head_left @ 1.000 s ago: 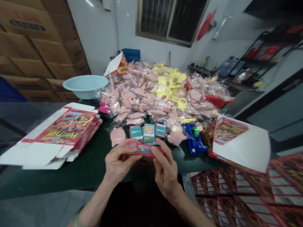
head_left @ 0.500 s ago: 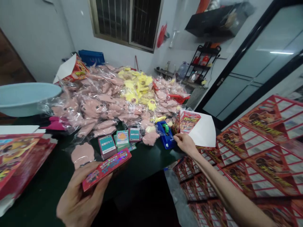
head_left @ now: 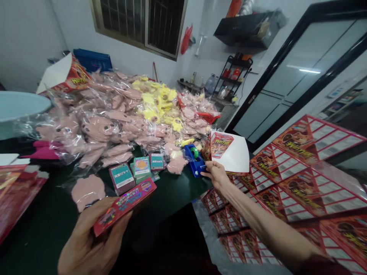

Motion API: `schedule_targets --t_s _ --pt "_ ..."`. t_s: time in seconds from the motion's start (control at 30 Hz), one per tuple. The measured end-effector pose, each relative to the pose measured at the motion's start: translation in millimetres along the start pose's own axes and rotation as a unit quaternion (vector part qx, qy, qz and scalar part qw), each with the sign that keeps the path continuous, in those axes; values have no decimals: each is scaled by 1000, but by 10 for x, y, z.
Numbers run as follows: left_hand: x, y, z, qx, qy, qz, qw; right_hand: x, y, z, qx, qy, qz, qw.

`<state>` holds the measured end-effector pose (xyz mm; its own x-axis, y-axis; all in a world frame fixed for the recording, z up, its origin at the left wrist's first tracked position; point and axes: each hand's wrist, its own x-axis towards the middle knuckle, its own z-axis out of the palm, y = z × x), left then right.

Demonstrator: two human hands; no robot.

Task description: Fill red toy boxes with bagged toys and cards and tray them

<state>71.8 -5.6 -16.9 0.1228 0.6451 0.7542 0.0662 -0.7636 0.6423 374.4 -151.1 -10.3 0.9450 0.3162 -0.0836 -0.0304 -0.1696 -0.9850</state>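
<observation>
My left hand (head_left: 90, 236) grips a small red card box (head_left: 126, 206) with shiny print, thumb on one side and fingers on the other. At the front end of a blue tape dispenser (head_left: 195, 168), with a green roll (head_left: 195, 152) in it, is my right hand (head_left: 216, 173). Its thumb and forefinger are slightly apart at the cutter; whether they touch the tape is too small to see. Beyond the box lie a stack of teal cards (head_left: 122, 177), a stack with an orange picture (head_left: 141, 167) and another teal stack (head_left: 157, 161). A bagged pink plush (head_left: 88, 190) lies to their left.
A heap of bagged pink plush toys (head_left: 99, 128) and yellow ones (head_left: 160, 101) covers the table's back. A light blue basin (head_left: 23, 105) stands left. Printed red boxes (head_left: 295, 143) are stacked at the right. An open red box with a white flap (head_left: 233, 154) stands behind my right hand.
My right hand has moved closer to the dispenser's front end, and its thumb and forefinger have parted slightly. The view has turned a little right. My left hand keeps hold of the card box.
</observation>
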Motion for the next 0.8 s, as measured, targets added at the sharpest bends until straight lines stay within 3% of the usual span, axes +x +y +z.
schedule_targets --t_s 0.13,0.3,0.4,0.5,0.6,0.7,0.8 --pt "20 74 20 9 23 -13 1000 -181 237 53 49 49 -72 995" --pt "62 160 68 -30 47 -44 997 -120 458 89 -11 85 -119 989" --pt "51 134 77 -18 62 -36 997 -180 473 78 -57 85 -156 982" --pt "36 114 59 -9 41 -37 998 -509 350 112 -78 62 -192 976" --pt "40 122 41 -26 15 -46 998 -1024 56 228 -75 -55 -205 974" --pt "45 140 33 -31 13 -44 998 -1504 -309 460 5 -258 -136 956" --pt "23 156 24 -27 2 -38 999 -1785 -555 765 146 -356 -62 921"
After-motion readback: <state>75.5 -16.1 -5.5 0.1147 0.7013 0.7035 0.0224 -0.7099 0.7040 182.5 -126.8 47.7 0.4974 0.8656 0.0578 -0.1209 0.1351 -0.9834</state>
